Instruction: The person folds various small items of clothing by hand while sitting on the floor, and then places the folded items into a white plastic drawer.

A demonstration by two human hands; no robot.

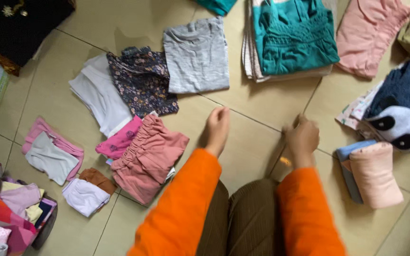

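Hands hover over a bare patch of tiled floor [257,142], with folded clothes laid all round it. Left hand [217,129] is flat and released, fingers straight, touching or just above the tile and holding nothing. Right hand [302,137] is curled into a loose clench; whether anything is pinched in it I cannot tell, as the frame is blurred there.

Taking the left hand as the mark: the ruffled pink shorts [148,157] lie just beside it on its left, partly over a bright pink piece [119,141]. Beyond the hand lies the grey shirt [196,55], with the floral top [142,80] next to it. Well off past the right hand are the teal top [293,35] on its stack and a rolled peach bundle [375,174].

Risk, as I judge it: a sweep of the left hand sideways could catch the shorts and pull their fold apart, since they sit so close.
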